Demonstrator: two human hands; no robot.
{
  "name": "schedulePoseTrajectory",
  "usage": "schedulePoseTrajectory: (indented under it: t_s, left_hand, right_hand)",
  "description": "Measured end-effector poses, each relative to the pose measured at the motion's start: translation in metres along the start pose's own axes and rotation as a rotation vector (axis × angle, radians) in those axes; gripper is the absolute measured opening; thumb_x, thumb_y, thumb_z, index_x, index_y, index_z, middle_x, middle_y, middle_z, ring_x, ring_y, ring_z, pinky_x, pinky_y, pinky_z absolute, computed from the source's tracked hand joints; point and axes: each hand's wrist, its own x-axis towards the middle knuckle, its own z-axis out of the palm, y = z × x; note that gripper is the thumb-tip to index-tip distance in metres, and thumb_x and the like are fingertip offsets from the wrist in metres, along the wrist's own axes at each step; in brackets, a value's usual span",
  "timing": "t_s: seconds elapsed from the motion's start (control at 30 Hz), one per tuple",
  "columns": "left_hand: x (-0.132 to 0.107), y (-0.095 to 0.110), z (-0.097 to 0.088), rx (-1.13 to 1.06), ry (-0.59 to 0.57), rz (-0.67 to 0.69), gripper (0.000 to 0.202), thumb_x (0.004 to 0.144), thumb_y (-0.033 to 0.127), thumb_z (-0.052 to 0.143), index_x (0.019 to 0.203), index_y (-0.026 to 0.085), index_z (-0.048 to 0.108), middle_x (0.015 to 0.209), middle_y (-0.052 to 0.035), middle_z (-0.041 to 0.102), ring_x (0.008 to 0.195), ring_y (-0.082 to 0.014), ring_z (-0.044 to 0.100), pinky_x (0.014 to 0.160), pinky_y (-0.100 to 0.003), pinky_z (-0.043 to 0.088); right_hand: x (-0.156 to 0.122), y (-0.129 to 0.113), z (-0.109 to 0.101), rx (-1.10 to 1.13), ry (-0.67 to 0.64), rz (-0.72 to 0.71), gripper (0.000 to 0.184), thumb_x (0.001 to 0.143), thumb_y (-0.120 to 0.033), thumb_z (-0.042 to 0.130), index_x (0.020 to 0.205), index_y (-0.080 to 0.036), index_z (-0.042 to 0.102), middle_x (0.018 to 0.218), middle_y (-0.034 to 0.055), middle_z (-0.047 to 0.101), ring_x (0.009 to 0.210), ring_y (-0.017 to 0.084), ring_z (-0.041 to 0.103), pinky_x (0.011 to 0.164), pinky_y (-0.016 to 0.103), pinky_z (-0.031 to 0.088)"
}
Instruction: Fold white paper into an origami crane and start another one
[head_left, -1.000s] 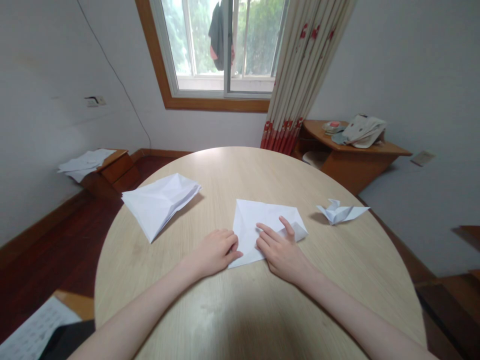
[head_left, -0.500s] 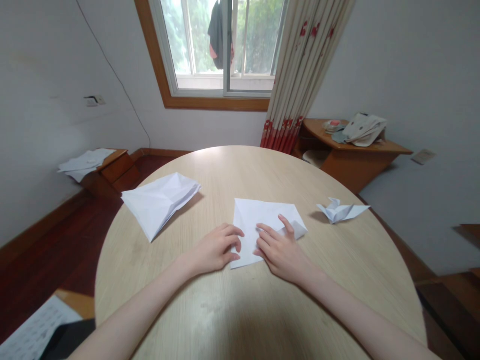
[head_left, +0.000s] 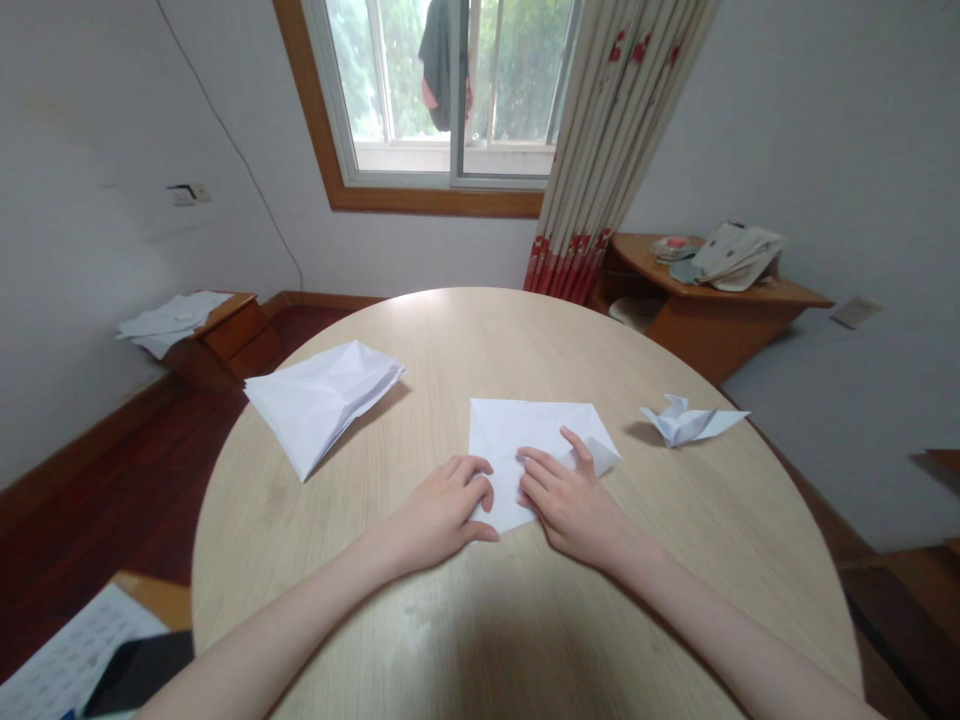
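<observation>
Loosely, my left hand (head_left: 450, 505) curls over the left edge of the folded paper (head_left: 514, 428); my right hand (head_left: 566, 500) spreads upon it, one finger raised, both unclenched.

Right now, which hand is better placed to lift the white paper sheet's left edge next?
Probably the left hand: it reaches over that edge of the white paper sheet, while the right hand sits farther right.

white sheet (head_left: 506, 425) partly hidden; curtain (head_left: 611, 130) top cut off
</observation>
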Motion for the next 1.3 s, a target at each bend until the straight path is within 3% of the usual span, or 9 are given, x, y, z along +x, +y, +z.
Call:
schedulePoseTrajectory:
  t_s: [0.37, 0.6, 0.77, 0.9, 1.1, 1.3]
  left_hand:
    - [-0.001, -0.002, 0.0, 0.077, -0.06, -0.023, 0.039, 0.076, 0.042, 0.074, 0.098, 0.019, 0.052, 0.136, -0.015, 0.042, 0.129, -0.0323, 0.038, 0.102, -0.052, 0.037]
    - [-0.005, 0.014, 0.013, 0.224, -0.002, 0.059, 0.043, 0.078, 0.053, 0.067, 0.097, 0.017, 0.052, 0.136, -0.0182, 0.044, 0.137, -0.0379, 0.029, 0.109, -0.065, 0.02]
    - [-0.01, 0.022, 0.021, 0.3, 0.046, 0.115, 0.039, 0.085, 0.052, 0.059, 0.1, 0.017, 0.052, 0.125, -0.0177, 0.052, 0.124, -0.0333, 0.047, 0.109, -0.059, 0.028]
    - [-0.013, 0.028, 0.02, 0.358, -0.01, 0.108, 0.04, 0.085, 0.047, 0.063, 0.105, 0.015, 0.051, 0.127, -0.02, 0.052, 0.123, -0.0347, 0.048, 0.102, -0.051, 0.039]
    - [-0.016, 0.039, 0.016, 0.429, -0.091, 0.098, 0.049, 0.08, 0.047, 0.068, 0.112, 0.014, 0.052, 0.122, -0.0187, 0.054, 0.116, -0.0336, 0.052, 0.102, -0.047, 0.039]
    - [-0.022, 0.041, 0.023, 0.447, -0.081, 0.118, 0.059, 0.086, 0.042, 0.063, 0.136, 0.024, 0.04, 0.13, -0.0158, 0.051, 0.119, -0.0333, 0.05, 0.102, -0.049, 0.037]
  right_hand:
    - [0.001, 0.003, -0.004, 0.015, -0.013, 0.016, 0.015, 0.088, -0.012, 0.047, 0.081, -0.019, 0.06, 0.093, 0.0068, 0.068, 0.116, 0.021, 0.053, 0.112, 0.051, 0.003]
    - [-0.002, 0.013, -0.007, 0.129, -0.04, 0.015, 0.015, 0.09, -0.015, 0.047, 0.083, -0.019, 0.059, 0.101, 0.007, 0.07, 0.118, 0.02, 0.054, 0.112, 0.05, 0.004]
    - [-0.002, 0.015, -0.011, 0.159, -0.073, -0.012, 0.021, 0.079, -0.004, 0.046, 0.084, -0.02, 0.059, 0.096, 0.0047, 0.071, 0.122, 0.02, 0.052, 0.112, 0.051, 0.001]
    - [-0.002, 0.016, -0.013, 0.184, -0.087, -0.03, 0.031, 0.066, 0.002, 0.045, 0.084, -0.019, 0.06, 0.093, 0.0044, 0.071, 0.124, 0.021, 0.05, 0.111, 0.052, -0.003]
    - [-0.001, 0.014, -0.013, 0.229, -0.086, -0.024, 0.028, 0.07, 0.001, 0.043, 0.081, -0.02, 0.058, 0.089, 0.0035, 0.071, 0.123, 0.021, 0.051, 0.111, 0.054, -0.003]
    - [-0.001, 0.013, -0.014, 0.245, -0.096, -0.051, 0.028, 0.068, 0.001, 0.044, 0.082, -0.019, 0.059, 0.09, 0.0039, 0.07, 0.125, 0.021, 0.05, 0.11, 0.054, -0.007]
